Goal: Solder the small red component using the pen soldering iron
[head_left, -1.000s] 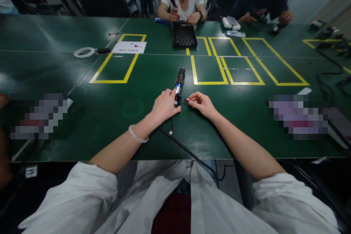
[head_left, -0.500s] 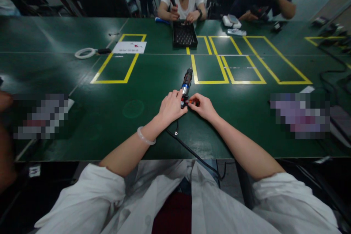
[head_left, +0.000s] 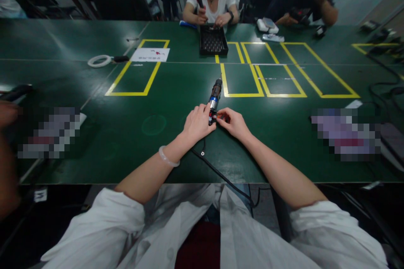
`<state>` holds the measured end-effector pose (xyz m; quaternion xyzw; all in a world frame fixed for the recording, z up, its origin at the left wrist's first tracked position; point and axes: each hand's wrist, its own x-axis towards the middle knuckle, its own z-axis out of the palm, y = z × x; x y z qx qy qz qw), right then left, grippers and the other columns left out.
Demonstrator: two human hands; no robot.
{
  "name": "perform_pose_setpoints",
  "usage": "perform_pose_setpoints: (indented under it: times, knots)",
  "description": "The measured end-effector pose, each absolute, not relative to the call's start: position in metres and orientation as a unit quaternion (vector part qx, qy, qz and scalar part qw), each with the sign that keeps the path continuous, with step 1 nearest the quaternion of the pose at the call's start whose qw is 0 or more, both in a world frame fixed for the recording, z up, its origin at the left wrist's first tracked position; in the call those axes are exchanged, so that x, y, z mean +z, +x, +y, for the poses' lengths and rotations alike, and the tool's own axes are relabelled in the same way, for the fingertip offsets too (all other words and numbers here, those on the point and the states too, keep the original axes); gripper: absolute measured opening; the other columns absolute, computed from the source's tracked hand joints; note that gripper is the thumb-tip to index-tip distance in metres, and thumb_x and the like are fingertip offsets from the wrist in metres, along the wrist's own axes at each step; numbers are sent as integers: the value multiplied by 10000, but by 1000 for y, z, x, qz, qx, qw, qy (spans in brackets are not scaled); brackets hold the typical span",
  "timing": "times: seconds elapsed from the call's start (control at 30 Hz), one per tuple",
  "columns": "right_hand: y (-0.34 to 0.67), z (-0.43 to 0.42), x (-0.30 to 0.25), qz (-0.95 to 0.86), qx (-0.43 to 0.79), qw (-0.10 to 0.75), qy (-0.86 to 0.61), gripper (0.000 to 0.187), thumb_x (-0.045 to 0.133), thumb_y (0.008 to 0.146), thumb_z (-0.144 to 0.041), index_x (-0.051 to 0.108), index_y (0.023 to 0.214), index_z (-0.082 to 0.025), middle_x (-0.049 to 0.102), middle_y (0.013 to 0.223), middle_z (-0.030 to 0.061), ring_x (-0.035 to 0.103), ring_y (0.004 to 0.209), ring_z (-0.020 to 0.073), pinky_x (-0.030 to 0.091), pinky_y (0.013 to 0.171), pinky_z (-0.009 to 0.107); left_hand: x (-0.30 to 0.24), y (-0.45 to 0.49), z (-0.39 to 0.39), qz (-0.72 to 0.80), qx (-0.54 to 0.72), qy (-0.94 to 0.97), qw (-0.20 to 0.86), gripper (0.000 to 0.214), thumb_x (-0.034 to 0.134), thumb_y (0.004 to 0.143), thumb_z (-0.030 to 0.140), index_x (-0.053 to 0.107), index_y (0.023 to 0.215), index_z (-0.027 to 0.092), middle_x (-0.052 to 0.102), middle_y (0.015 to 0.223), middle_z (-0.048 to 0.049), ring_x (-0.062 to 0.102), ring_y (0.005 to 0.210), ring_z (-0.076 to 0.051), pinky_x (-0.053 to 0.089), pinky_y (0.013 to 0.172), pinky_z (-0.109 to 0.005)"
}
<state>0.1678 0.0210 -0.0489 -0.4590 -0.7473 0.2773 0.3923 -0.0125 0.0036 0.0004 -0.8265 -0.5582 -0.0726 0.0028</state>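
A dark electric screwdriver (head_left: 215,94) with a blue band lies on the green table (head_left: 126,134), its tip pointing away from me. My left hand (head_left: 197,124) is curled around its near end. My right hand (head_left: 233,122) pinches a small red part (head_left: 216,115) against that same end. A black cable (head_left: 221,174) runs from the tool back over the table's near edge. A pale bangle (head_left: 168,157) is on my left wrist.
Yellow tape rectangles (head_left: 139,71) mark the table. A black tray (head_left: 213,42) sits in front of a person in white holding a red-tipped tool. A white ring (head_left: 99,61) and a paper sheet (head_left: 150,54) lie at far left. Another person sits at the back right.
A second ago my right hand held the red part a little apart from the tool; it has since closed in against the tool's near end. Both hands have stayed there since.
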Motion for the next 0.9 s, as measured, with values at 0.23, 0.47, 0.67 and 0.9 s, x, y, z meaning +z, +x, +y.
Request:
perform_pose_setpoints:
  times: [0.23, 0.47, 0.67, 0.9]
  knots:
    - [168, 24, -51, -748, 278, 405, -446, 102, 670, 844, -271, 641, 896, -187, 635, 817, 10, 524, 632, 125, 437, 665, 270, -1, -12, 4, -557, -81, -826, 0, 624, 542, 902, 379, 415, 1441, 93, 544, 1260, -177, 541, 1115, -301, 464, 926, -401]
    - [169, 22, -49, -740, 282, 404, -458, 162, 628, 864, -289, 705, 947, -173, 678, 823, 36, 541, 643, 139, 449, 670, 284, -3, -13, 4, -559, -80, -825, 8, 647, 543, 907, 403, 395, 1458, 98, 549, 1266, -174, 539, 1117, -296, 464, 920, -393]
    - [170, 18, -45, -722, 311, 413, -460, 192, 591, 864, -298, 684, 969, -167, 680, 789, 20, 543, 616, 133, 437, 641, 271, -6, -14, 5, -559, -84, -825, 20, 650, 536, 918, 444, 403, 1459, 108, 551, 1277, -165, 544, 1111, -292, 463, 903, -378]
    - [168, 16, -45, -774, 243, 359, -462, 113, 526, 881, -239, 614, 931, -188, 651, 813, 25, 551, 674, 153, 424, 669, 271, -3, -11, 5, -586, -88, -806, 12, 596, 461, 970, 514, 439, 1431, 137, 553, 1236, -172, 569, 1095, -298, 459, 904, -387]
